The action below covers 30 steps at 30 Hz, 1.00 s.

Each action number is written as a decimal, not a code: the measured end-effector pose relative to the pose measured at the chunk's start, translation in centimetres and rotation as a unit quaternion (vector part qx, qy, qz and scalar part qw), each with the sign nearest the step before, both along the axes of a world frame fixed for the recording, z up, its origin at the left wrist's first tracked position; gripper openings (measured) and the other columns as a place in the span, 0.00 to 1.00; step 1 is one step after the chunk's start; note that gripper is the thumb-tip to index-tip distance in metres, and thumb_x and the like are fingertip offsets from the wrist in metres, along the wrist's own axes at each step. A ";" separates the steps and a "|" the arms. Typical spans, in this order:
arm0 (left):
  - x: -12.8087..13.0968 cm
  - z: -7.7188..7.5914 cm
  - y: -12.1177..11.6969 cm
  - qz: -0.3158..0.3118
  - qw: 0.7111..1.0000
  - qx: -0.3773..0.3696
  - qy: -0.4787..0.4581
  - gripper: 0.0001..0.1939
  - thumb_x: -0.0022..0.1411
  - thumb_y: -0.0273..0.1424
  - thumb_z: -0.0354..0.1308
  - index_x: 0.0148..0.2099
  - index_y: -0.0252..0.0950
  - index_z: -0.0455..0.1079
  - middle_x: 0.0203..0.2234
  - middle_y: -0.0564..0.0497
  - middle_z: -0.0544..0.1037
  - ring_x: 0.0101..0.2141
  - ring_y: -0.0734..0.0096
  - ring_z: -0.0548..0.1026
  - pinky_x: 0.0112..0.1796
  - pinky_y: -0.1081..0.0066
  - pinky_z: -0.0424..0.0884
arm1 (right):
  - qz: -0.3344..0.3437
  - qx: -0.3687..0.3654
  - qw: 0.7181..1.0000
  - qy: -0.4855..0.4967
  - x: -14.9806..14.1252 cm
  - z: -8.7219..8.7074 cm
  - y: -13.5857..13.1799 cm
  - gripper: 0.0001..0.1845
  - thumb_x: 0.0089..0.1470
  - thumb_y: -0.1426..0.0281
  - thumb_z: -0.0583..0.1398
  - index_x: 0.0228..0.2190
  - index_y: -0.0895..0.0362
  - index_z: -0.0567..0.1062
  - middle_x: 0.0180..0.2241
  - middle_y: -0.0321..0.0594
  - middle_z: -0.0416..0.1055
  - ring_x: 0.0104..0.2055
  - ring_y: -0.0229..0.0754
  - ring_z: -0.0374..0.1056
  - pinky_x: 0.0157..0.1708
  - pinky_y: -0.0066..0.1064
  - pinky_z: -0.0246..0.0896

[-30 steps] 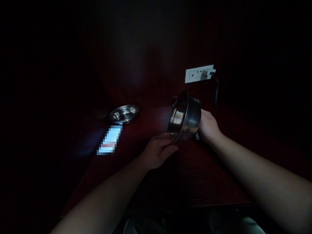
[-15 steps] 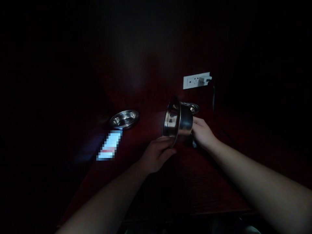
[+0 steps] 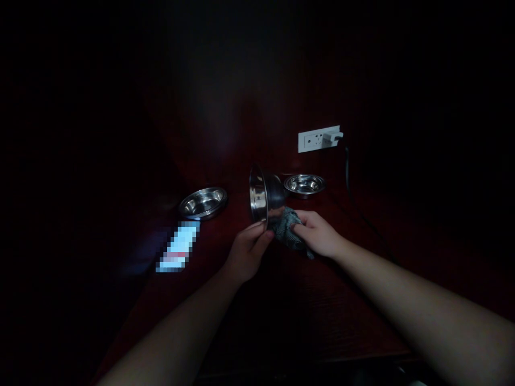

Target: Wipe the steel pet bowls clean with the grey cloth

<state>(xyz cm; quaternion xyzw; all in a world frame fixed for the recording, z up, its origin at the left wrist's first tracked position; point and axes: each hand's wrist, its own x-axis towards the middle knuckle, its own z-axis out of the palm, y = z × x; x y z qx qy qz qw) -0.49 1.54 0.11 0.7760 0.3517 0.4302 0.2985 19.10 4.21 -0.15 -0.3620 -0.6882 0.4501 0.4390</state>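
Observation:
A shiny metal bowl (image 3: 276, 193) is tipped on its side above the dark red table, its mouth facing left. My left hand (image 3: 247, 254) pinches the lower part of its rim, thumb on the near side. In my right hand (image 3: 319, 233) is a crumpled grey-green cloth (image 3: 288, 230), pressed against the underside of the bowl's outer wall. Both hands are closed. Part of the bowl's lower wall is hidden behind the cloth.
Shallow metal dishes stand on the table, one at left (image 3: 204, 203) and one behind the bowl at right (image 3: 304, 185). A lit, blurred-out screen (image 3: 179, 246) lies at left. On the back wall, a white socket (image 3: 317, 139) has a plug whose black cable (image 3: 347, 171) hangs down.
The bowl and both hands have shifted left. My right hand has come round from behind the bowl to its lower wall, bringing the cloth into full view. The right dish is now uncovered.

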 end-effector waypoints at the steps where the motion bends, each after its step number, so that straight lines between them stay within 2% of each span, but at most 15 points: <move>1: 0.0 0.0 0.0 0.003 1.000 0.000 0.002 0.18 0.69 0.40 0.48 0.49 0.37 0.75 0.50 0.48 0.78 0.51 0.62 0.74 0.54 0.63 0.67 | 0.002 0.000 1.000 0.002 0.0 0.0 0.0 0.06 0.47 0.69 0.57 0.25 0.57 0.72 0.23 0.34 0.70 0.24 0.36 0.63 0.25 0.28 0.59; 11: -0.2 -0.4 0.4 0.018 1.000 -0.003 0.013 0.16 0.69 0.40 0.48 0.41 0.36 0.74 0.43 0.49 0.78 0.46 0.66 0.74 0.53 0.67 0.65 | -0.009 0.001 1.000 0.003 0.0 0.0 -0.1 0.07 0.48 0.69 0.56 0.24 0.57 0.72 0.22 0.34 0.71 0.23 0.36 0.64 0.24 0.27 0.59; 19: -0.3 -0.7 0.7 0.083 0.995 -0.015 0.062 0.19 0.69 0.42 0.46 0.31 0.36 0.68 0.33 0.51 0.75 0.42 0.67 0.74 0.47 0.68 0.68 | -0.023 -0.006 0.999 0.035 -0.2 0.5 -0.5 0.05 0.45 0.69 0.57 0.21 0.56 0.70 0.19 0.33 0.68 0.21 0.35 0.61 0.21 0.26 0.56; 24: -0.2 -0.7 0.8 0.085 0.993 0.000 0.082 0.19 0.70 0.41 0.46 0.32 0.36 0.69 0.34 0.51 0.76 0.39 0.68 0.73 0.44 0.69 0.67 | -0.054 0.048 0.996 0.053 -0.1 0.9 -0.7 0.06 0.45 0.68 0.56 0.21 0.56 0.70 0.20 0.33 0.66 0.23 0.35 0.60 0.23 0.27 0.55; 30: -0.2 -0.4 0.5 0.075 0.992 0.005 0.105 0.19 0.70 0.40 0.46 0.34 0.36 0.71 0.32 0.52 0.76 0.36 0.68 0.73 0.42 0.69 0.67 | -0.135 0.135 0.981 0.041 0.1 1.5 -1.0 0.05 0.45 0.71 0.56 0.21 0.56 0.69 0.20 0.32 0.62 0.23 0.35 0.55 0.24 0.28 0.52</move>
